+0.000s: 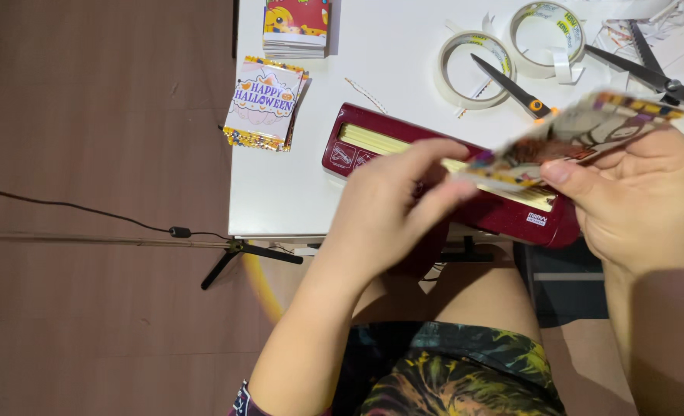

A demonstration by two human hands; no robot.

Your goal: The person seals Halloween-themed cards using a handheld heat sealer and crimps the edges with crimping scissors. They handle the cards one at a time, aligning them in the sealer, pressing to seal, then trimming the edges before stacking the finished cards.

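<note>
Both my hands hold a small printed card packet (pixel 580 135) with a colourful striped border, tilted above the table. My right hand (pixel 642 200) grips its right side with the thumb on top. The fingers of my left hand (pixel 392 204) pinch its left corner. Under the packet lies a dark red bar-shaped sealing machine (pixel 372 142) with a pale yellow strip along its top, near the front edge of the white table (pixel 280 185).
A stack of printed cards (pixel 265 104) lies at the table's left edge, another stack (pixel 296 27) behind it. Two tape rolls (pixel 476 69) (pixel 546 35) and two pairs of scissors (pixel 511 85) (pixel 650 73) lie at the back. A tripod leg and cable (pixel 226 262) cross the wooden floor.
</note>
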